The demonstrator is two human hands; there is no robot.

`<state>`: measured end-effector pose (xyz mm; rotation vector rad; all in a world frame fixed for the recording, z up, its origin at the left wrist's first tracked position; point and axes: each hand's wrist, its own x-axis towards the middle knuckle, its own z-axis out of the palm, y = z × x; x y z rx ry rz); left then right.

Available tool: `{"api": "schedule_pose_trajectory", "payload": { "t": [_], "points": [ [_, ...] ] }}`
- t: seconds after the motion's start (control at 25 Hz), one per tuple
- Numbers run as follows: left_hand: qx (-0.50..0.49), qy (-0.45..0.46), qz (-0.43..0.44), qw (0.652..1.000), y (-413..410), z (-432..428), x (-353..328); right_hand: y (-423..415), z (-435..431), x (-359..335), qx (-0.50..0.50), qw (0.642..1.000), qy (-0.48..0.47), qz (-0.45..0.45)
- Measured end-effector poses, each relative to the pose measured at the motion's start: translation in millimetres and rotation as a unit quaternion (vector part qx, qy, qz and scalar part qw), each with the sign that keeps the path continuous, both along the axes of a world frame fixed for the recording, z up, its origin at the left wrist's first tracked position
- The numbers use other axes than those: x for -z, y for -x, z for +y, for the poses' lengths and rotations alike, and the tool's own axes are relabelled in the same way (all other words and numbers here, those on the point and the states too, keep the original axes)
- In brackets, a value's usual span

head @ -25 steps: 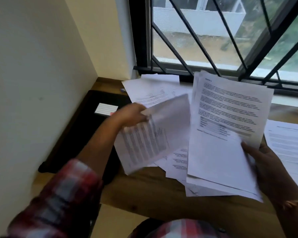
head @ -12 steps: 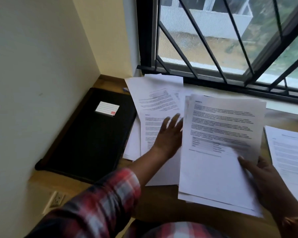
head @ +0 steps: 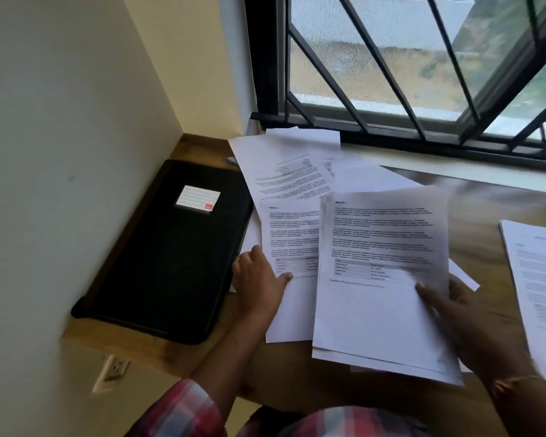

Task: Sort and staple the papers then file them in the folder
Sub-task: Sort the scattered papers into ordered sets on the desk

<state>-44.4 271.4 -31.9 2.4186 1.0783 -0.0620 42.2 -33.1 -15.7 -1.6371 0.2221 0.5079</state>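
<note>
The left hand [head: 259,285] had laid its sheet [head: 292,244], airborne a second before, on the desk [head: 486,209] pile [head: 284,171] and rested loose-fingered on its edge; the right hand [head: 473,323] pinched the remaining stack [head: 379,310], thumb on top; the folder [head: 171,263] lay closed just left; sorting seemed unfinished, stapling not begun.

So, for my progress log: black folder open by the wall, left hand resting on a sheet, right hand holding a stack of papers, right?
No: the head view shows the black folder closed by the wall. The left hand rests on a sheet; the right hand holds a stack of papers.
</note>
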Motion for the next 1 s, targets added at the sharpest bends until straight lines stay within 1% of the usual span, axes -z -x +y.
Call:
{"api": "schedule_pose_trajectory", "payload": {
  "t": [0.16,0.24,0.36,0.44,0.52,0.56,0.64,0.76,0.88,1.0],
  "points": [
    [-0.024,0.047,0.004,0.999,-8,10,3,-3,5,-4,-0.022,1.000,0.011,0.001],
    [-0.023,0.090,-0.054,0.994,-7,10,6,-2,8,-11,-0.037,0.999,0.008,-0.003],
    [-0.013,0.162,-0.169,0.972,0,6,-1,-3,13,-16,-0.046,0.999,0.009,-0.006],
    [-0.034,0.250,-0.225,0.941,3,6,-7,-3,16,-19,-0.047,0.999,0.005,-0.004],
    [-0.074,0.368,-0.264,0.889,6,8,-10,-4,21,-23,-0.045,0.999,0.004,-0.005],
    [-0.086,0.410,-0.275,0.866,7,10,-11,-4,24,-25,-0.045,0.999,0.005,-0.007],
    [-0.095,0.469,-0.287,0.830,9,11,-12,-4,28,-27,-0.048,0.999,-0.001,-0.008],
    [-0.100,0.534,-0.296,0.786,13,7,-18,-4,33,-30,-0.056,0.998,-0.017,0.003],
    [-0.083,0.586,-0.288,0.753,17,-3,-28,-5,37,-32,-0.054,0.998,-0.026,0.000],
    [-0.043,0.590,-0.257,0.764,18,-14,-40,-6,41,-36,-0.067,0.998,0.004,-0.011]
  ]
}}
